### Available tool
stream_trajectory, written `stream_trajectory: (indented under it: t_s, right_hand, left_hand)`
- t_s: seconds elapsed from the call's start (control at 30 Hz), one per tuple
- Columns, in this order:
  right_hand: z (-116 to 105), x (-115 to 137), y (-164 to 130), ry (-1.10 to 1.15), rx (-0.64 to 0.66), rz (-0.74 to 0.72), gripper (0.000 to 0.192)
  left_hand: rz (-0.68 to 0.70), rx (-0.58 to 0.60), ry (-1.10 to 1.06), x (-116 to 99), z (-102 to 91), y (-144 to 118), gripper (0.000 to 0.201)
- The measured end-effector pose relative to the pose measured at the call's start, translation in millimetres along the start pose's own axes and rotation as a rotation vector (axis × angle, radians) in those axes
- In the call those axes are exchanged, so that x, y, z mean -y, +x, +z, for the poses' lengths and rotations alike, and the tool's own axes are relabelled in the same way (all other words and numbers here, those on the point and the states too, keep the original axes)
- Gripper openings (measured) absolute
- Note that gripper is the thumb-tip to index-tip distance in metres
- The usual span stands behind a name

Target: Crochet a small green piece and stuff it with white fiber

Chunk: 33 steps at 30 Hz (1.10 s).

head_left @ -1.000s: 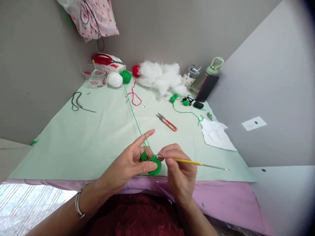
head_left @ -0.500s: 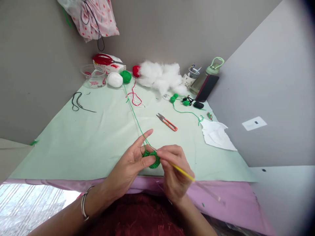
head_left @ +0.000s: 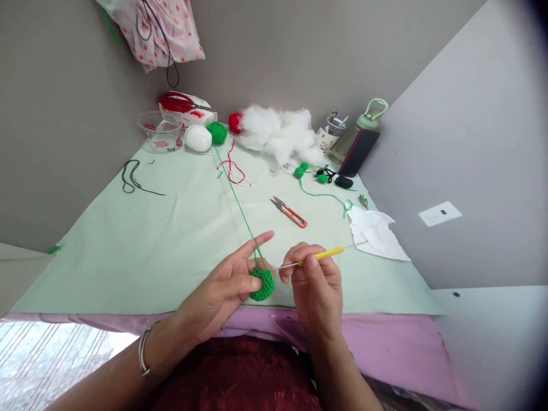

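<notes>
My left hand (head_left: pixel 222 288) pinches a small round green crochet piece (head_left: pixel 262 283) near the front edge of the table, its forefinger stretched out with the green yarn strand (head_left: pixel 240 205) running over it. That strand leads back to a green yarn ball (head_left: pixel 218 132) at the far side. My right hand (head_left: pixel 314 285) grips a yellow-handled crochet hook (head_left: pixel 319 256), whose metal tip points left into the crochet piece while its tail points up to the right.
Pale green cloth (head_left: pixel 128 251) covers the table, pink cloth along its front edge. Orange thread snips (head_left: pixel 289 211) lie mid-table. At the back are white stuffing (head_left: pixel 278 132), white and red yarn balls, red scissors, a bowl, a bottle, a phone. White paper (head_left: pixel 374 234) lies right.
My right hand swung the hook's tail from down-right to up-right and drew slightly away from the crochet piece. The left hand kept its hold, and the view shifted a little.
</notes>
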State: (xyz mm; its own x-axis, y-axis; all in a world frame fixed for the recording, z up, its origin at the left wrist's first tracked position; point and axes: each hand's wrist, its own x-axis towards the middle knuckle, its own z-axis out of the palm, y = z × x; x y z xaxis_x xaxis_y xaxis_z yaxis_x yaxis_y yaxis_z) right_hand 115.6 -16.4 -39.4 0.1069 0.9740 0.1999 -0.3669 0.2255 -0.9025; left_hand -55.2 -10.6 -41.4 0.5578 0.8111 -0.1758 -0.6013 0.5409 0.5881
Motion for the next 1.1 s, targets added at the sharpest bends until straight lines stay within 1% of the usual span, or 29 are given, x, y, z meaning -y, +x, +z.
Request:
stream_trajectory:
  t_s: [0.1,0.17,0.23,0.33,0.37,0.43,0.57,0.63,0.67,0.73,0.8,0.87,0.93,0.97,1.03,1.07,1.1]
  right_hand:
    - [-2.2,4.0,1.0,0.026,0.003,0.087,0.022]
    - [-1.4,3.5,-1.1,0.046,0.023,0.112,0.022]
    - [1.0,0.4,-4.7,-0.013,0.036,0.049,0.019]
    - [4.1,-5.3,-9.9,-0.212,0.010,-0.119,0.013]
    - [4.2,-6.6,-10.9,-0.257,0.000,-0.153,0.013]
    - [2.9,-7.5,-11.9,-0.280,0.002,-0.172,0.016]
    - [-1.7,-3.9,-12.2,-0.305,0.057,-0.106,0.014]
    - [-2.8,-0.8,-11.5,-0.310,0.057,-0.044,0.010]
    - [-3.4,1.0,-10.5,-0.290,0.048,-0.015,0.008]
    - [-5.8,5.9,-7.1,-0.190,0.023,0.039,0.004]
    - [-12.1,13.4,-2.4,-0.036,0.007,0.097,0.010]
    - [-24.0,23.8,1.6,0.126,0.011,0.143,0.018]
    - [-41.0,36.9,3.5,0.293,-0.004,0.124,0.025]
    - [-50.7,44.1,3.5,0.400,-0.038,0.094,0.027]
    - [-70.1,59.0,2.6,0.656,-0.102,0.053,0.032]
    - [-78.6,66.1,2.1,0.783,-0.112,0.037,0.035]
    - [-85.4,72.6,2.1,0.893,-0.115,0.009,0.038]
  left_hand:
    - [-0.037,0.039,-0.046,0.6,-1.2,1.1,0.066]
    - [-0.004,0.037,0.005,2.2,-0.1,1.1,0.066]
    - [0.069,0.010,0.123,4.2,1.5,0.3,0.066]
    - [0.167,-0.036,0.290,5.1,3.5,-1.8,0.067]
    - [0.181,-0.039,0.320,4.4,3.9,-2.4,0.067]
    - [0.186,-0.037,0.362,1.7,4.4,-3.2,0.069]
    - [0.180,-0.099,0.461,-5.7,5.9,-2.9,0.075]
    - [0.173,-0.107,0.536,-11.5,7.5,-2.8,0.072]
    - [0.168,-0.094,0.584,-15.7,8.3,-2.9,0.068]
    - [0.158,-0.057,0.710,-27.9,9.4,-3.7,0.054]
    - [0.200,0.003,0.894,-45.1,8.3,-5.1,0.039]
    - [0.217,0.013,1.067,-65.6,4.2,-6.9,0.037]
    - [0.171,0.034,1.197,-87.3,-2.7,-8.6,0.033]
    - [0.132,0.045,1.244,-97.8,-6.8,-9.4,0.029]
    - [0.069,0.021,1.337,-117.2,-16.3,-10.5,0.031]
    - [0.082,-0.021,1.391,-126.0,-21.7,-10.4,0.034]
    - [0.115,-0.092,1.451,-134.1,-27.7,-9.9,0.037]
